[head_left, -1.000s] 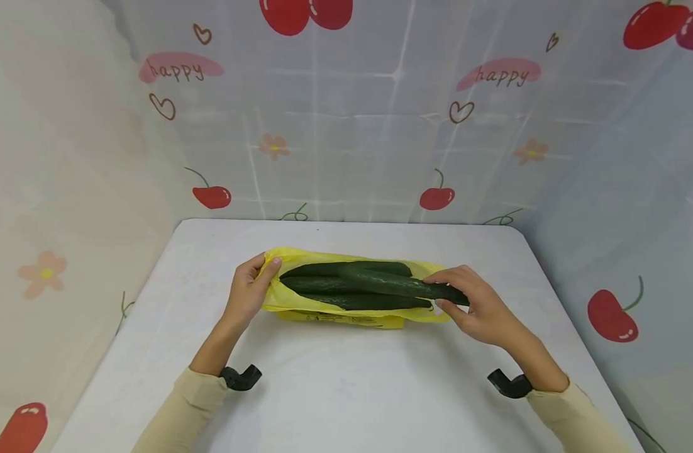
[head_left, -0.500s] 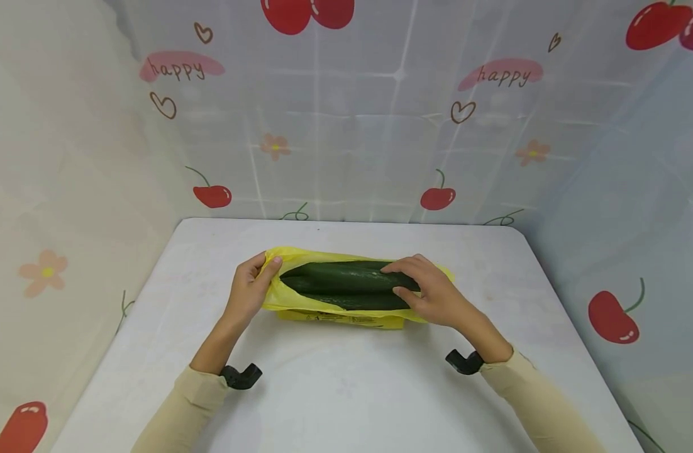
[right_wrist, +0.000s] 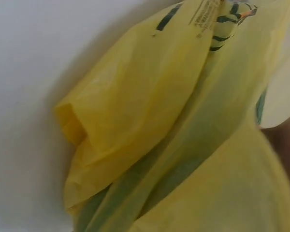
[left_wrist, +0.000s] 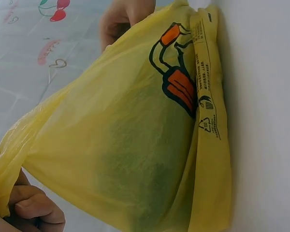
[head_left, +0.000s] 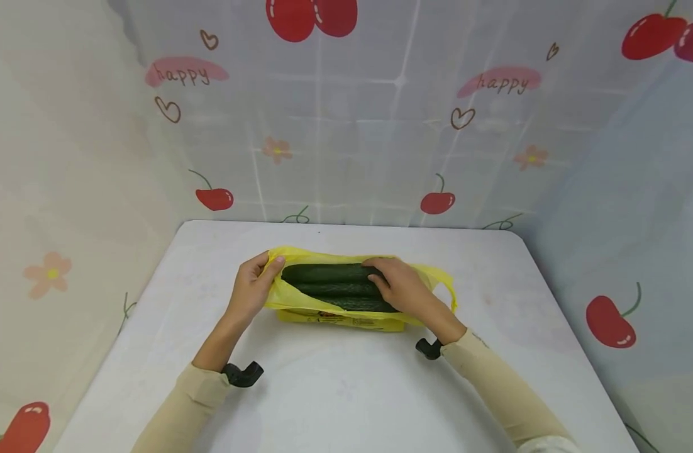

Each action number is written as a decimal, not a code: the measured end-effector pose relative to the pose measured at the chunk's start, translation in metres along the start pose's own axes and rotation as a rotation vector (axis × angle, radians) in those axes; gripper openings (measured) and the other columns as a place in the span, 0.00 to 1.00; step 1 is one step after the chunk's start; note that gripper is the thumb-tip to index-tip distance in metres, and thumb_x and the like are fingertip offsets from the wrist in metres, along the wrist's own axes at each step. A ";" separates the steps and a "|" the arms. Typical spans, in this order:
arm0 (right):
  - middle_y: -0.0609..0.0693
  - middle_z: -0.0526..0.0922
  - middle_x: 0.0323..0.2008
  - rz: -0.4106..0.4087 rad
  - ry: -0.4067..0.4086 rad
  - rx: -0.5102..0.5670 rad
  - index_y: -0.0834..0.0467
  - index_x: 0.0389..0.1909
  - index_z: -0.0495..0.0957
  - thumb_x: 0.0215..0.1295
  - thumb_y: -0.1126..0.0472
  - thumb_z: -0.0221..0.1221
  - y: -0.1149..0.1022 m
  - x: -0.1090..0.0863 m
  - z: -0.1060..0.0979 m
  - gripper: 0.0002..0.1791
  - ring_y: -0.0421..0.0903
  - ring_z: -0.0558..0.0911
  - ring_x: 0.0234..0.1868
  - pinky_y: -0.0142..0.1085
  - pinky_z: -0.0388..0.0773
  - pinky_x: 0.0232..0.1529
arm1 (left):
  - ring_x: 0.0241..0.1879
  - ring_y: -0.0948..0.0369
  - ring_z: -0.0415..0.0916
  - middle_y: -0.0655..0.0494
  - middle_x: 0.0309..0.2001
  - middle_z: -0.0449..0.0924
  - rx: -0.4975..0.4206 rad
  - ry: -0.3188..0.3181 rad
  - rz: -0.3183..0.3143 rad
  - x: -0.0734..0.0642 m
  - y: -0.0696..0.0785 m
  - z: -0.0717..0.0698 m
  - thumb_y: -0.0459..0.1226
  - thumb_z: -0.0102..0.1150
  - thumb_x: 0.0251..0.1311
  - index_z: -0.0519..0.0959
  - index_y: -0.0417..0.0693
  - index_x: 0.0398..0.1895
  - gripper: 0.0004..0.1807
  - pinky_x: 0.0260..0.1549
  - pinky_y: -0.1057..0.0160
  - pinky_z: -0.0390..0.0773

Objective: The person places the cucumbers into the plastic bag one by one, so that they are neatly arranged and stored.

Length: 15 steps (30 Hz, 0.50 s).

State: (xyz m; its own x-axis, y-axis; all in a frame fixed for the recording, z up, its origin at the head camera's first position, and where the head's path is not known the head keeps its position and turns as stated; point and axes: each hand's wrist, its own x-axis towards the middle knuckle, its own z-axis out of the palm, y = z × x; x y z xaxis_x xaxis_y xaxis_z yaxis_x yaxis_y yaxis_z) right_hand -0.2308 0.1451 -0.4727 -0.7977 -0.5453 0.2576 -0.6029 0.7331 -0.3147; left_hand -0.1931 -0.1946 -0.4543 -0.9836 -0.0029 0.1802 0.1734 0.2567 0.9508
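A yellow plastic bag [head_left: 292,303] lies on its side in the head view, its mouth spread toward me. Several dark green cucumbers [head_left: 329,289] lie lengthwise inside it. My left hand [head_left: 250,292] pinches the bag's left rim between thumb and fingers; the left wrist view shows those fingers [left_wrist: 36,208] beside bunched plastic. My right hand [head_left: 405,289] reaches into the mouth, fingers and thumb around the right part of the upper cucumber. The cucumbers' right ends are hidden by this hand and the bag. In the right wrist view the bag [right_wrist: 145,92] covers most of that hand.
The bag rests on a white table [head_left: 335,390] with rounded far corners. Behind and at both sides hangs a pale curtain [head_left: 346,151] printed with cherries and hearts. A loose bag handle [head_left: 449,286] stands out at the right.
My right hand has moved left with the upper cucumber, which slid from jutting out at the right into line with the others. My left hand has kept its hold on the rim.
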 end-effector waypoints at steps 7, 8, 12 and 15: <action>0.55 0.83 0.68 0.009 0.022 -0.050 0.55 0.73 0.75 0.77 0.55 0.66 -0.008 -0.014 -0.006 0.28 0.56 0.82 0.68 0.52 0.84 0.63 | 0.25 0.66 0.70 0.58 0.27 0.71 0.003 0.021 -0.026 0.003 -0.001 -0.005 0.52 0.55 0.81 0.81 0.34 0.51 0.26 0.26 0.69 0.75; 0.55 0.81 0.69 -0.011 0.022 -0.046 0.55 0.74 0.74 0.76 0.54 0.67 -0.011 -0.019 -0.008 0.29 0.56 0.81 0.70 0.52 0.84 0.64 | 0.26 0.66 0.71 0.58 0.29 0.73 0.006 0.022 -0.036 0.003 -0.001 -0.007 0.53 0.55 0.81 0.81 0.34 0.53 0.26 0.27 0.69 0.76; 0.55 0.77 0.73 -0.119 0.030 -0.025 0.55 0.74 0.74 0.76 0.48 0.67 -0.021 -0.038 -0.015 0.32 0.55 0.77 0.74 0.51 0.82 0.67 | 0.26 0.67 0.73 0.60 0.30 0.76 0.000 0.031 -0.049 0.004 -0.002 -0.010 0.53 0.55 0.81 0.81 0.34 0.56 0.28 0.28 0.70 0.79; 0.53 0.79 0.70 -0.200 0.035 0.000 0.55 0.71 0.77 0.74 0.47 0.68 -0.026 -0.051 -0.020 0.30 0.53 0.76 0.74 0.50 0.81 0.69 | 0.25 0.67 0.74 0.60 0.29 0.76 -0.023 0.035 -0.044 0.005 -0.003 -0.011 0.53 0.55 0.81 0.81 0.34 0.56 0.28 0.27 0.69 0.78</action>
State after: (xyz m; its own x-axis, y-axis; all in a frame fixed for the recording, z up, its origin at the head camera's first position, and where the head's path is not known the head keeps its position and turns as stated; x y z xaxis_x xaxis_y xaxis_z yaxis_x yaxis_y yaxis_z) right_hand -0.1744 0.1622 -0.4596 -0.6609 -0.6656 0.3467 -0.7493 0.6114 -0.2544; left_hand -0.1981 -0.2055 -0.4531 -0.9881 -0.0473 0.1461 0.1313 0.2336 0.9634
